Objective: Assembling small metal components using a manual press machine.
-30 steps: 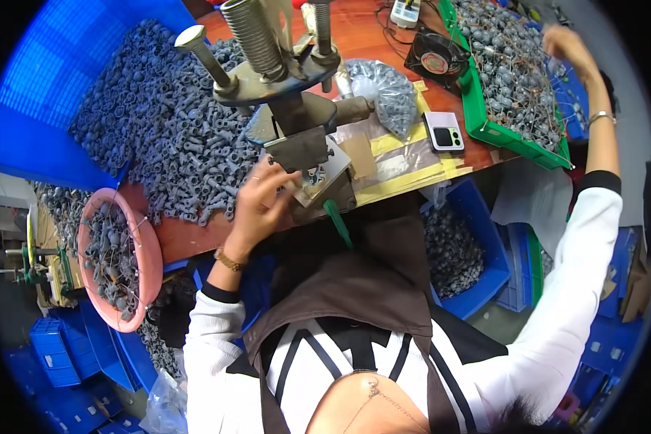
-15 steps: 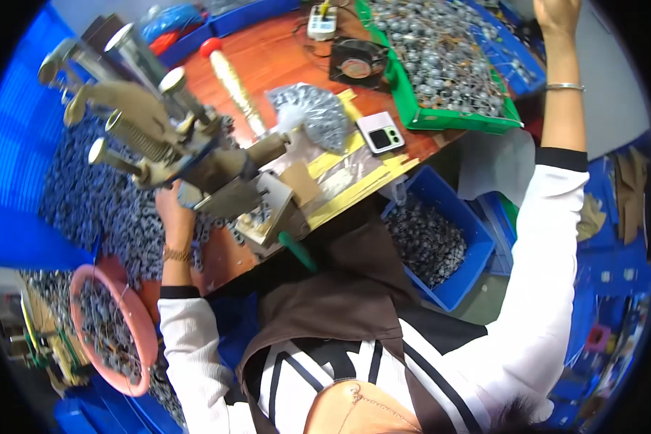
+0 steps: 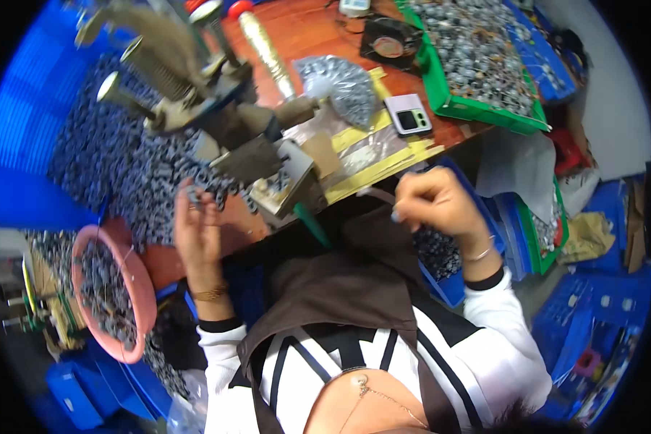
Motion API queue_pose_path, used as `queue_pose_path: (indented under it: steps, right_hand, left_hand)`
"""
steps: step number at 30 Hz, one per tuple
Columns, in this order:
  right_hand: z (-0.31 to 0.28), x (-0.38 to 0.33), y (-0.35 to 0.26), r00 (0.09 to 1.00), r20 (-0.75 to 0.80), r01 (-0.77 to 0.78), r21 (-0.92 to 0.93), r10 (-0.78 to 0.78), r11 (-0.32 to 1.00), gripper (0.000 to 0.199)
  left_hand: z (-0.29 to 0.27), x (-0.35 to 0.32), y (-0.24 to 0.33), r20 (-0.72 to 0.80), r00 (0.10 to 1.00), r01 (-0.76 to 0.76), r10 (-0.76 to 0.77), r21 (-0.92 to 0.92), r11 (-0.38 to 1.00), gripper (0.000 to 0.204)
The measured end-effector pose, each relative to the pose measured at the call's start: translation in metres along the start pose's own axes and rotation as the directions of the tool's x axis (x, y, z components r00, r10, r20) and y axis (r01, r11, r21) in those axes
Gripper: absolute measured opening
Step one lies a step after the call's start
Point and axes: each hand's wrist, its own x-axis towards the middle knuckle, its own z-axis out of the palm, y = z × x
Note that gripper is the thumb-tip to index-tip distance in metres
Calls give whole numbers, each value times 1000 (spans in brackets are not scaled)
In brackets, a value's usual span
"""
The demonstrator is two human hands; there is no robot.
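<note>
My left hand [image 3: 199,235] is raised at the front edge of a heap of small grey parts [image 3: 134,192], thumb and fingers closed on one small grey part [image 3: 193,197]. To its right stands a hand press [image 3: 228,119] with metal posts, a spring and a red-knobbed lever [image 3: 264,54]. Under the press head sits a small metal fixture [image 3: 288,186] at the bench edge. My right hand [image 3: 440,204] hovers over the front of the bench, fingers curled into a pinch. Whatever lies between those fingertips is too small to make out.
A clear bag of grey parts [image 3: 340,90] and a phone [image 3: 409,114] lie on the red bench. A green tray [image 3: 484,112] heaped with parts stands at far right, near a small fan [image 3: 389,45]. A pink basket [image 3: 146,304] and a blue bin [image 3: 452,289] hold more parts.
My right hand has come down from the far upper right to the bench front, fingers curled. My left hand has drawn out from behind the press with a small grey part.
</note>
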Motion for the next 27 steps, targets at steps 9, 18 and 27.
queue_pose_path:
  steps: [9, 18, 27]
  right_hand:
    - [106, 49, 48, 974, 162, -205, 325, 160, 923, 24]
    - [117, 54, 54, 987, 64, -155, 213, 144, 965, 27]
    - [125, 53, 40, 994, 104, -37, 211, 15, 977, 26]
  left_hand:
    - [48, -51, -53, 113, 993, 42, -26, -135, 990, 36]
    - [48, -52, -58, 248, 961, -120, 119, -11, 993, 31]
    - [52, -57, -65, 249, 951, -198, 184, 32, 980, 35]
